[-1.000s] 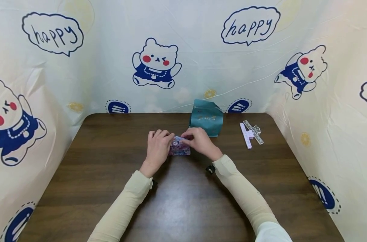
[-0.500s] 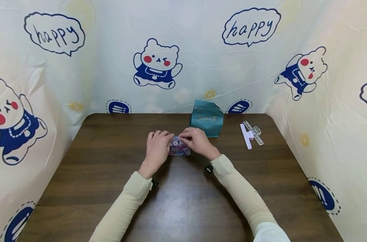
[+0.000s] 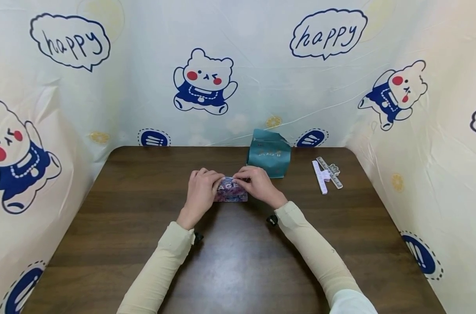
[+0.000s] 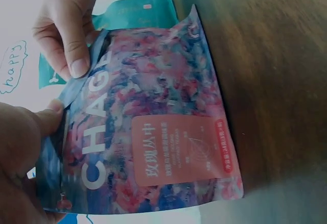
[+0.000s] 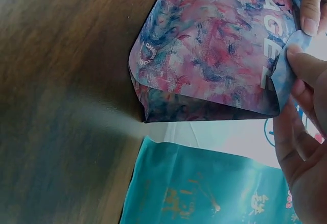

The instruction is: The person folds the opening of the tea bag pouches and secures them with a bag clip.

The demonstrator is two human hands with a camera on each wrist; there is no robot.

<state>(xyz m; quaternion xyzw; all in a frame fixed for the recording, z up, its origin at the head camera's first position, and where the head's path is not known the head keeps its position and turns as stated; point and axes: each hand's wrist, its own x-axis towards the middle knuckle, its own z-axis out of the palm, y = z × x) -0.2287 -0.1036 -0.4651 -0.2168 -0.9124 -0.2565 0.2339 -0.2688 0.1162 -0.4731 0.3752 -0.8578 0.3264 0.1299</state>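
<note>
A pink-and-blue patterned tea pouch (image 3: 233, 195) stands upright on the table, with white capital letters and a pink label on its front in the left wrist view. My left hand (image 3: 200, 192) pinches the upper edge near one corner, thumb in front and fingers behind. Toward the other corner, my right hand (image 3: 259, 183) pinches the same edge between thumb and fingers. The right wrist view shows the pouch's top strip (image 5: 287, 73) folded over between the thumbs. Its back face is hidden.
Just behind the pouch stands a teal bag (image 3: 271, 157) with gold characters. Two sealing clips, a white one (image 3: 319, 178) and a clear one (image 3: 332, 174), lie crossed on the brown wooden table (image 3: 230, 261) at the right. A printed curtain (image 3: 261, 87) surrounds the table.
My left hand has shifted slightly left along the pouch's top edge, and more of the pouch's front shows. My right hand keeps its pinch almost in place.
</note>
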